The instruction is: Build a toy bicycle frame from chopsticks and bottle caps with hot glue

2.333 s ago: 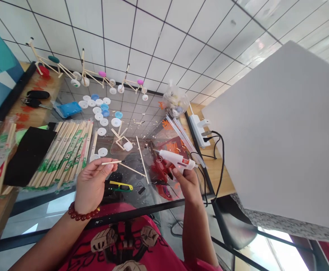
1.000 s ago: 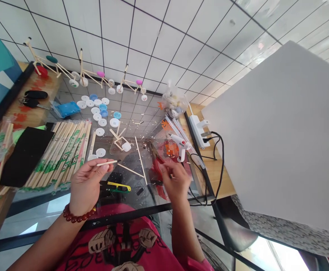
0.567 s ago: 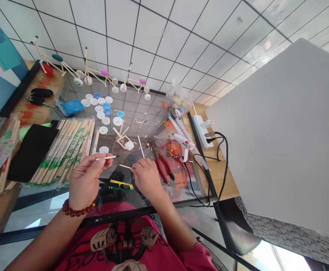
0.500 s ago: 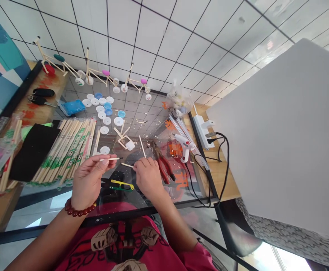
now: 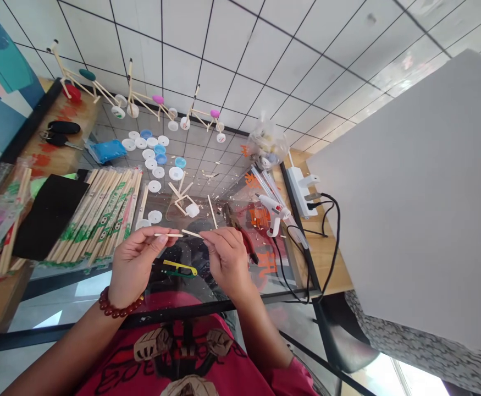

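Between thumb and fingers my left hand pinches a short wooden stick whose right end is dark. My right hand grips a second wooden stick, its free end pointing left. The two stick ends are very close together; whether they touch I cannot tell. Below the hands lie yellow-and-green thread snips. Just beyond them on the glass table are a small stick frame with a white bottle cap, and a loose stick. Red-handled pliers are partly hidden behind my right hand.
Packaged chopsticks and a black sheet lie left. White and blue caps spread behind, with several stick tricycles along the far edge. A glue gun, its cord and a power strip sit right.
Both hands have shifted slightly to the right. The right-hand stick has risen and its end now meets or nearly meets the dark end of the left-hand stick.
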Motion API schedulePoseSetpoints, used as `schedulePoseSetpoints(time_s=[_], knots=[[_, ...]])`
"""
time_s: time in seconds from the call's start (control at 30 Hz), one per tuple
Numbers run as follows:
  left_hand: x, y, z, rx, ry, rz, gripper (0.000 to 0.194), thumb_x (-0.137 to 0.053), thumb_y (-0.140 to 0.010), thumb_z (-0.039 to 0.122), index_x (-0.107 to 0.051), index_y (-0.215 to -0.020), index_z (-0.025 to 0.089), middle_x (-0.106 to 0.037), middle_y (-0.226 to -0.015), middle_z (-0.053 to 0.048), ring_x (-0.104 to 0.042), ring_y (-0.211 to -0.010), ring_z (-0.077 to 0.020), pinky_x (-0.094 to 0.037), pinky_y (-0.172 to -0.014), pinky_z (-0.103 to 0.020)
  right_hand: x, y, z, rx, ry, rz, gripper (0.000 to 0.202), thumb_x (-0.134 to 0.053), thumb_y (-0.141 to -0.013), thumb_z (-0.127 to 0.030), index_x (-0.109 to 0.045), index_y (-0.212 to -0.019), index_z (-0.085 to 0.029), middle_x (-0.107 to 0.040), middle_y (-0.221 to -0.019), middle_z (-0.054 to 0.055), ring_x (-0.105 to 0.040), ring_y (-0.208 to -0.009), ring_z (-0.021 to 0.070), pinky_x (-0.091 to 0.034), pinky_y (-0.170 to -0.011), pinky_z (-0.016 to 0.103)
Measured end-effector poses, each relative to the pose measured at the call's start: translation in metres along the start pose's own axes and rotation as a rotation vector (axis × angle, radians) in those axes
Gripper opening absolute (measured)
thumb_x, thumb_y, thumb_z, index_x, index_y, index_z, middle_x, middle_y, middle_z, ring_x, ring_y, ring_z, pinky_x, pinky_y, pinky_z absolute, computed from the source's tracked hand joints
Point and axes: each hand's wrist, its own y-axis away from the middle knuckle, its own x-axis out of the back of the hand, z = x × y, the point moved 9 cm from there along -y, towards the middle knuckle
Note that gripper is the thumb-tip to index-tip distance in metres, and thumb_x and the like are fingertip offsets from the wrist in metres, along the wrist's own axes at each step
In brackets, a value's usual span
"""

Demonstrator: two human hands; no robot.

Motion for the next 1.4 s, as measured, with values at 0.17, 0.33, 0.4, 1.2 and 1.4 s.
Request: schedulePoseSetpoints(time_s=[0.17,0.33,0.4,1.2,1.4], knots=[[0.0024,-0.0009,-0.0027,0.037,0.020,0.020,0.016,-0.080,-0.078,0.032,-0.077,-0.088,0.020,-0.080,-0.088,-0.004,-0.074,-0.080,-0.0169,-0.059,-0.082,-0.029,-0.0026,0.0010,0.0036,-0.011,-0.011,-0.012,0.026,-0.051,-0.095,-0.008,-0.070,-0.106,-0.022,-0.073,-0.095,0.005,-0.062,-0.090,0.0199,-0.047,-0.082,0.036],[0.0027,-0.0018,-0.0050,0.070,0.054,0.027,0.019,-0.083,-0.075,0.034,-0.077,-0.086,0.020,-0.080,-0.086,-0.004,-0.073,-0.076,-0.0160,-0.058,-0.079,-0.028,-0.0027,0.0029,0.0031,-0.003,0.000,-0.017,0.029,-0.051,-0.093,-0.005,-0.070,-0.106,-0.023,-0.073,-0.097,0.004,-0.062,-0.091,0.0195,-0.047,-0.082,0.036],[0.0027,-0.0021,-0.0060,0.082,0.065,0.033,0.020,-0.083,-0.074,0.035,-0.077,-0.086,0.020,-0.080,-0.085,-0.005,-0.073,-0.076,-0.0160,-0.058,-0.078,-0.028,-0.0027,0.0034,0.0026,0.001,0.003,-0.018,0.031,-0.050,-0.092,-0.003,-0.070,-0.105,-0.023,-0.073,-0.096,0.004,-0.062,-0.091,0.0194,-0.046,-0.082,0.035],[0.0011,-0.0014,-0.0047,0.101,0.063,0.028,0.022,-0.083,-0.073,0.036,-0.076,-0.085,0.019,-0.080,-0.083,-0.006,-0.073,-0.075,-0.0166,-0.057,-0.080,-0.030,-0.0003,0.0070,0.0045,-0.056,0.029,-0.010,0.032,-0.047,-0.091,-0.004,-0.068,-0.107,-0.021,-0.072,-0.094,0.004,-0.060,-0.088,0.0192,-0.040,-0.077,0.035],[0.0017,-0.0012,-0.0043,0.098,0.065,0.037,0.022,-0.085,-0.071,0.034,-0.076,-0.084,0.019,-0.079,-0.083,-0.006,-0.072,-0.073,-0.0170,-0.058,-0.078,-0.031,0.0000,0.0062,-0.0003,-0.022,0.082,-0.036,0.035,-0.047,-0.089,-0.003,-0.069,-0.107,-0.022,-0.072,-0.091,0.003,-0.059,-0.085,0.0187,-0.037,-0.074,0.035]])
